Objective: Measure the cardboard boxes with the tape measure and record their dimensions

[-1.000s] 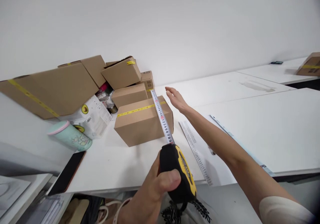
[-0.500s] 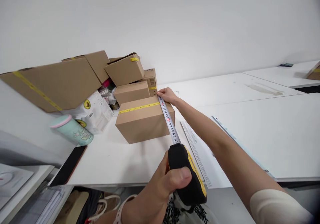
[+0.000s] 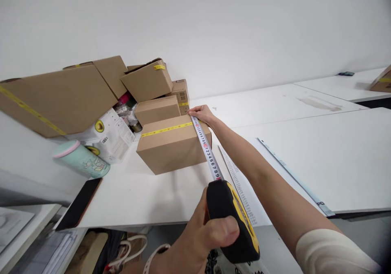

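Note:
My left hand (image 3: 204,235) grips a black and yellow tape measure case (image 3: 233,221) at the near table edge. Its white blade (image 3: 206,149) runs out over the top of a closed cardboard box (image 3: 172,147) sealed with yellow tape. My right hand (image 3: 200,114) is stretched across to the box's far right corner, fingers pinched on the blade's end and pressing it to the box's back edge.
Several more cardboard boxes (image 3: 76,90) are piled behind, against the wall. A mint tumbler (image 3: 80,160) and a white carton (image 3: 113,137) lie at the left, a black phone (image 3: 78,204) at the table edge. Printed paper strips (image 3: 241,186) lie right of the box on the white table (image 3: 320,151).
My right hand came down from open in the air onto the blade's end at the box's far corner. The tape case moved slightly nearer and to the right.

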Motion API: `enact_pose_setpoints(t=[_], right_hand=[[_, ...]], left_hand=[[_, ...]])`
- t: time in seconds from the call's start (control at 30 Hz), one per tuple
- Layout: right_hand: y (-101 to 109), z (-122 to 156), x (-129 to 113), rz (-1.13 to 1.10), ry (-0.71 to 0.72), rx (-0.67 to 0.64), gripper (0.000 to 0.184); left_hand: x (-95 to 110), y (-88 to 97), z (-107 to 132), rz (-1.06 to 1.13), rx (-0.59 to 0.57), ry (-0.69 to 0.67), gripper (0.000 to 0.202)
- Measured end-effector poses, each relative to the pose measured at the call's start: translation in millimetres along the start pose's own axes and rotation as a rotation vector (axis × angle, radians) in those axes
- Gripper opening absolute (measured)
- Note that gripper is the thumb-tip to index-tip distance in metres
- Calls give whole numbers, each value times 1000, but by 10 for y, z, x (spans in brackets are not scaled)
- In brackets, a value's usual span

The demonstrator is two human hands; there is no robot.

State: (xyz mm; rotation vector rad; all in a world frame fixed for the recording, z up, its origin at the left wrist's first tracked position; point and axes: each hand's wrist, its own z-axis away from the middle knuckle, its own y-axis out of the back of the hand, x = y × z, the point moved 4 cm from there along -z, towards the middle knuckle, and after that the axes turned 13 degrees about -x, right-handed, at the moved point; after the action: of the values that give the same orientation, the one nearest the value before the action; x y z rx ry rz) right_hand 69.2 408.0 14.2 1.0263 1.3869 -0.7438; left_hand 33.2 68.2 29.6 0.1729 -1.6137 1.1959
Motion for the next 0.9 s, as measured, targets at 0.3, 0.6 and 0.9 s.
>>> enact_pose_setpoints(t=[0.3, 0.6, 0.9], right_hand=[[-46, 89, -118, -28, 51, -35, 8], [-43, 84, -100, -16, 75, -21, 14], [-44, 78, -110, 72, 4, -21, 5]], left_hand=[[-49, 2, -10, 7, 48, -3, 59], [-169, 88, -12, 13, 39, -2, 58], [-213, 85, 12, -16, 66, -21, 64]])
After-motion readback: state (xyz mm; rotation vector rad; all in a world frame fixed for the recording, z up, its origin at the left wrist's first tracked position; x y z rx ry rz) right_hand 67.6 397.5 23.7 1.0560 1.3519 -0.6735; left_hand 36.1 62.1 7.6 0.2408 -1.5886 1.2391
